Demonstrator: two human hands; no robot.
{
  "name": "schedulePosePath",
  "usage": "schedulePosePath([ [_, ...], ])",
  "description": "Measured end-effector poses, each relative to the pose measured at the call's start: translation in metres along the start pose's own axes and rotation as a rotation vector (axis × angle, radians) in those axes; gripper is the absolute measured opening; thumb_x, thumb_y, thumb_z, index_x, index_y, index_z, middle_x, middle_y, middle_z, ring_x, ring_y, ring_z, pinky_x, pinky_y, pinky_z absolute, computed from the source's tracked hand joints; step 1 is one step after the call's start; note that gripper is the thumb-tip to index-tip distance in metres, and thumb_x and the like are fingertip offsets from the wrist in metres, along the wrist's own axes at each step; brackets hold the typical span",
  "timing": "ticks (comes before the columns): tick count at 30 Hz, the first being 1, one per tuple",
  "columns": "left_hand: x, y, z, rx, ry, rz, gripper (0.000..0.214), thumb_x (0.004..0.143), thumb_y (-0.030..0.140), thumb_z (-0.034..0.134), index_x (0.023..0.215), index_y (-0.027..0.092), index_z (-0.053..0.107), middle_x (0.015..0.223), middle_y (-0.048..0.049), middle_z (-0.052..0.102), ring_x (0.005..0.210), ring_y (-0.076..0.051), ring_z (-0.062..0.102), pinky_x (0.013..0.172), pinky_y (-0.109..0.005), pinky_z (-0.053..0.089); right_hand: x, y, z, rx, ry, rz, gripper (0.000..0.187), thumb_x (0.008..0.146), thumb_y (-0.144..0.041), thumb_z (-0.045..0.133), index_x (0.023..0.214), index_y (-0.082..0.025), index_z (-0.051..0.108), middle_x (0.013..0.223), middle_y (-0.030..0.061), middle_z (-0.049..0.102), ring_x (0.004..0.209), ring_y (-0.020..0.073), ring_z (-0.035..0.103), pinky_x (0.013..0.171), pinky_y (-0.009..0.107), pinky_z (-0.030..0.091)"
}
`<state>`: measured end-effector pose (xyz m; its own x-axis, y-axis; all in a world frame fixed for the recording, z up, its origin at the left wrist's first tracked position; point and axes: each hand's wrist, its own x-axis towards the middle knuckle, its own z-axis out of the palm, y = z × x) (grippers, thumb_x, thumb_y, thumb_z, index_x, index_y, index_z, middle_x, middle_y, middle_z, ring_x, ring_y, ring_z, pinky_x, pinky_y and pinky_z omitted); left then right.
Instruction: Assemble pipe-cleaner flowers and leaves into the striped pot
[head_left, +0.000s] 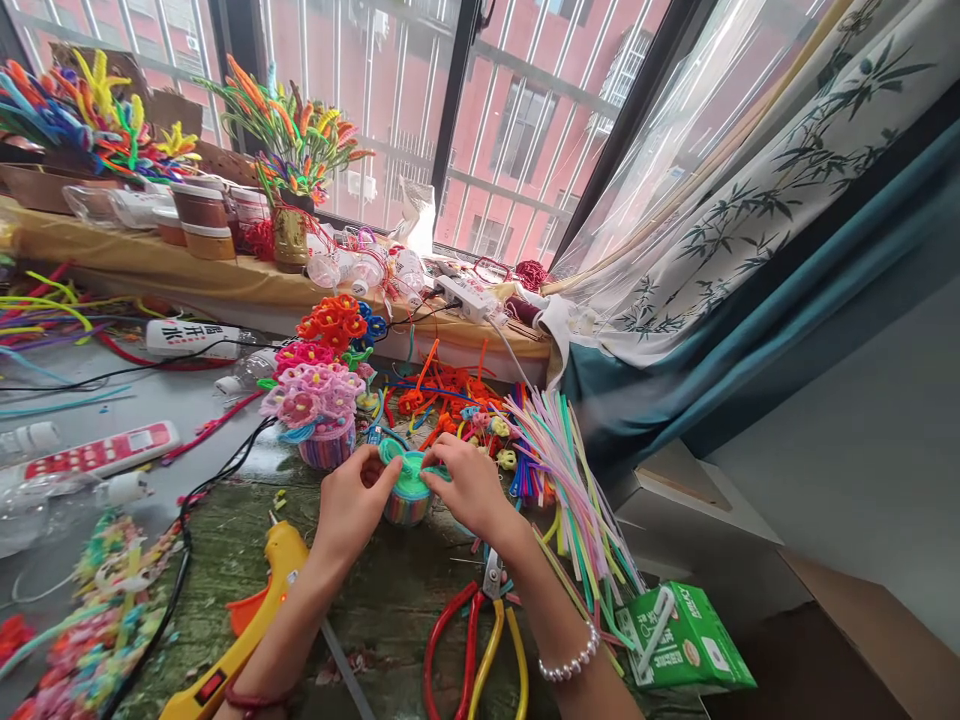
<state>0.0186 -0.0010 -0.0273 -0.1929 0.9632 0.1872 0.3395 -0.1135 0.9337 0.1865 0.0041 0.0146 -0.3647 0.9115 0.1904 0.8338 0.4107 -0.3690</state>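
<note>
Both my hands are at a small round pot [407, 510], wrapped in multicoloured stripes, with a green top. My left hand [346, 505] pinches a looped green pipe cleaner [390, 449] between thumb and fingers at the pot's left rim. On the opposite side, my right hand [471, 488] has its thumb and fingertips closed on green pipe cleaner at the rim. Whether both hold the same piece I cannot tell. Left of and behind the pot stands a similar striped pot [330, 448], filled with pink, red, orange and blue pipe-cleaner flowers [313, 392].
A yellow glue gun [283, 560] lies by my left forearm. Red-handled [450, 640] and yellow-handled cutting tools [517, 650] rest between my arms. Loose pipe cleaners [574, 480] and a green carton [694, 640] are at right. A black cable [184, 530] and plastic bottles [67, 500] lie left.
</note>
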Motion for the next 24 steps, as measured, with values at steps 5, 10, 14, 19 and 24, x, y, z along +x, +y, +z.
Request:
schedulePosePath([
  [5, -0.001, 0.002, -0.001, 0.006, -0.002, 0.004, 0.038, 0.071, 0.06, 0.061, 0.076, 0.022, 0.063, 0.07, -0.0039, 0.072, 0.068, -0.023, 0.067, 0.065, -0.032, 0.051, -0.002, -0.003, 0.001, -0.052, -0.021, -0.017, 0.004, 0.092, -0.022, 0.067, 0.093, -0.02, 0.07, 0.102, 0.0022, 0.067, 0.092, 0.0177, 0.064, 0.067, 0.027, 0.035],
  [10, -0.001, 0.002, 0.0, 0.014, 0.002, 0.01, 0.037, 0.072, 0.059, 0.061, 0.075, 0.023, 0.063, 0.069, -0.0034, 0.072, 0.067, -0.022, 0.067, 0.064, -0.031, 0.05, -0.001, -0.01, -0.003, -0.127, -0.058, -0.03, 0.006, 0.093, -0.021, 0.065, 0.091, -0.02, 0.07, 0.103, 0.0034, 0.068, 0.095, 0.0187, 0.065, 0.067, 0.027, 0.038],
  [14, 0.0, 0.001, 0.0, 0.021, 0.007, 0.011, 0.039, 0.072, 0.061, 0.06, 0.075, 0.022, 0.063, 0.07, -0.0042, 0.072, 0.067, -0.023, 0.067, 0.064, -0.032, 0.05, 0.004, -0.018, -0.013, -0.195, -0.107, -0.055, 0.01, 0.09, -0.018, 0.063, 0.086, -0.02, 0.072, 0.1, 0.0051, 0.069, 0.095, 0.0209, 0.066, 0.065, 0.028, 0.038],
  [19, 0.0, -0.001, 0.0, 0.022, 0.003, 0.014, 0.038, 0.071, 0.059, 0.06, 0.076, 0.022, 0.064, 0.072, -0.0049, 0.073, 0.068, -0.023, 0.067, 0.065, -0.032, 0.051, 0.011, -0.026, -0.02, -0.243, -0.157, -0.078, 0.016, 0.089, -0.015, 0.058, 0.083, -0.019, 0.072, 0.1, 0.0081, 0.07, 0.093, 0.023, 0.067, 0.065, 0.029, 0.041],
  [24, 0.0, -0.001, 0.0, 0.03, 0.015, 0.02, 0.04, 0.072, 0.062, 0.06, 0.075, 0.022, 0.064, 0.07, -0.0041, 0.073, 0.067, -0.022, 0.066, 0.064, -0.031, 0.05, 0.015, -0.028, -0.022, -0.239, -0.183, -0.079, 0.017, 0.086, -0.011, 0.057, 0.083, -0.019, 0.071, 0.101, 0.0085, 0.072, 0.094, 0.0236, 0.068, 0.068, 0.029, 0.043],
])
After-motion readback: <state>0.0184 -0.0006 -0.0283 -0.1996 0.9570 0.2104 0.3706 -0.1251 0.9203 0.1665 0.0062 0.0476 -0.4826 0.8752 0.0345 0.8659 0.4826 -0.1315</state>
